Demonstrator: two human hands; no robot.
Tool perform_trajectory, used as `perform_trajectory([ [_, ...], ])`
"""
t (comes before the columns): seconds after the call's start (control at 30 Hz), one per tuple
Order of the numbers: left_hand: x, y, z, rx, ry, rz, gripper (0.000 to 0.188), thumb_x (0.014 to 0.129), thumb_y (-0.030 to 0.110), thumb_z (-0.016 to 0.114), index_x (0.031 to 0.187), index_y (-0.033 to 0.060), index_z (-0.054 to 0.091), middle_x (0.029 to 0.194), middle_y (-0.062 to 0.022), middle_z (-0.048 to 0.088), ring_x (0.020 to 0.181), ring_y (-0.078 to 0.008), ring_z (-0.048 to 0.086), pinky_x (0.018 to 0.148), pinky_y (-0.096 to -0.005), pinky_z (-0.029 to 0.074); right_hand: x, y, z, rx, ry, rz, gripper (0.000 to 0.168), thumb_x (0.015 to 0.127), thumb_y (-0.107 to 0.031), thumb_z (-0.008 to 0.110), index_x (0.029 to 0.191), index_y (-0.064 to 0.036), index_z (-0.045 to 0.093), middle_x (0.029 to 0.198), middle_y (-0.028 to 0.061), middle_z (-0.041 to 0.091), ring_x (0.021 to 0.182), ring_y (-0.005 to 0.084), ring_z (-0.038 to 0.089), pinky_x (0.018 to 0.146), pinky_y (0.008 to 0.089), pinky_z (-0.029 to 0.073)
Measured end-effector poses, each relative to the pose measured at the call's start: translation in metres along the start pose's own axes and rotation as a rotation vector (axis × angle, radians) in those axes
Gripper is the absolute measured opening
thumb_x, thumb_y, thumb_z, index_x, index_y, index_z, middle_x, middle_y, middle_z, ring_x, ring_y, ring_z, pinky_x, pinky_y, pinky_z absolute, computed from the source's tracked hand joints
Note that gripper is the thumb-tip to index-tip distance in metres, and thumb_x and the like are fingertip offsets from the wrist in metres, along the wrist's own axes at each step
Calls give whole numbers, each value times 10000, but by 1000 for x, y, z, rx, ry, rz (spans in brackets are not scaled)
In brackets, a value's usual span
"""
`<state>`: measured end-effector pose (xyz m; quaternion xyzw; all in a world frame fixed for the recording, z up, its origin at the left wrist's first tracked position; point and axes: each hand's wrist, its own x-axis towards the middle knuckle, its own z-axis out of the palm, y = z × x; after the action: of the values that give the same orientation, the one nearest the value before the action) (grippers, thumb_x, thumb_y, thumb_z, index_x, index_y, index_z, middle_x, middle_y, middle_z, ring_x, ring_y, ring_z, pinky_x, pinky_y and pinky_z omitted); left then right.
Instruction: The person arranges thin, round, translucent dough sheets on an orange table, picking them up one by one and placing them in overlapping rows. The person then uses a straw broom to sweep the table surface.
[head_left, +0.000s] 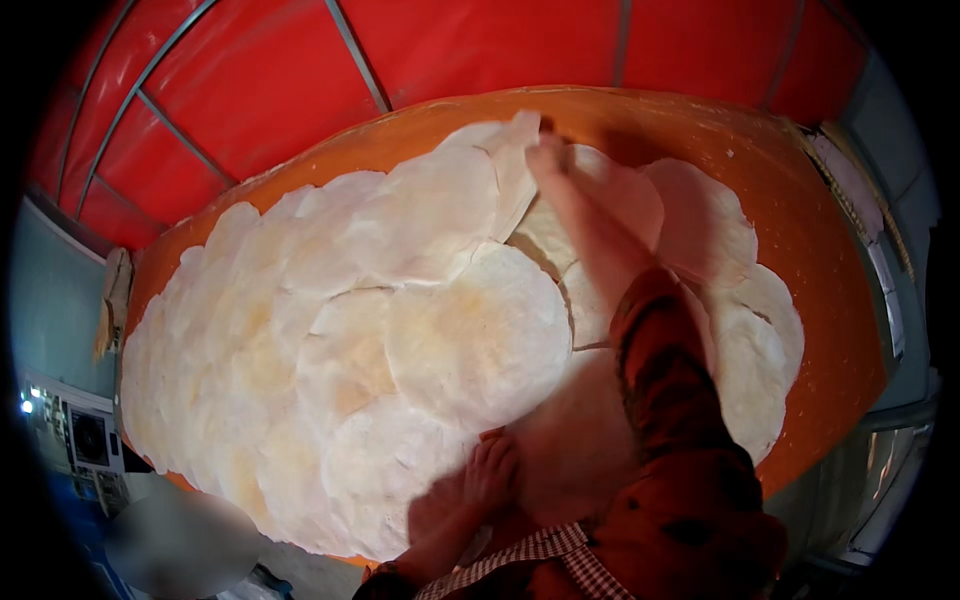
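Many thin round flatbreads or dough sheets (480, 337) lie overlapping across an orange surface (832, 330). My right hand (550, 157) reaches to the far edge of the layer, its fingers closed on the rim of a pale round sheet (515, 161), which is lifted and partly folded. My left hand (491, 469) rests at the near edge of the layer, beside a large round sheet, with its fingers curled; whether it grips anything is not clear. My right forearm and sleeve hide part of the sheets on the right.
A red sheet wall (487, 45) with metal bars (358, 56) rises behind the surface. Rolled cloth or sacking (116, 292) sits at the left edge, with more woven material (851, 180) at the right. A blurred rounded shape (184, 540) is at lower left, near a boxy unit (91, 437).
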<state>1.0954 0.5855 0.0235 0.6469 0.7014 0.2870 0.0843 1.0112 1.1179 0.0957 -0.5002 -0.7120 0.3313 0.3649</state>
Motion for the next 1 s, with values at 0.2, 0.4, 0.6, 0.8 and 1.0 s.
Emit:
perform_trajectory([
  [0.2,29,0,-13,-84,-36,121,302,745,131,612,1039,65,634,1275,-109,531,1087,-338,519,877,-449,440,-23,-184,-197,-344,40,-440,308,821,-126,580,1109,-54,662,990,222,662,944,383,631,797,437,496],
  [0.4,40,-13,8,-248,17,296,430,766,119,622,1185,34,577,1260,-104,527,1074,-306,536,883,-426,447,-205,-199,-205,-67,-117,-744,204,864,-88,565,1028,10,637,988,209,641,899,331,618,769,406,497],
  [0.6,21,-10,-68,-2053,42,-474,408,1006,374,459,1318,113,430,1163,-57,599,1099,-227,591,980,-360,458,-432,-127,-125,-398,-538,-607,369,676,-204,720,1037,-140,680,959,104,605,905,300,602,746,378,508],
  [0.8,-26,-14,-67,-2133,-42,-556,528,1018,433,392,1475,204,260,1302,-93,554,1173,-255,555,984,-395,459,-476,-55,-93,-172,-606,-859,227,775,-197,722,801,-31,569,812,78,560,747,196,569,612,345,442],
  [1.0,-43,-28,-57,-2043,-68,-511,333,981,149,508,1296,41,488,1232,-146,591,1119,-250,596,969,-401,503,-494,-48,-93,-29,-723,-444,198,834,-192,694,800,-25,592,711,58,528,675,118,509,589,304,428],
])
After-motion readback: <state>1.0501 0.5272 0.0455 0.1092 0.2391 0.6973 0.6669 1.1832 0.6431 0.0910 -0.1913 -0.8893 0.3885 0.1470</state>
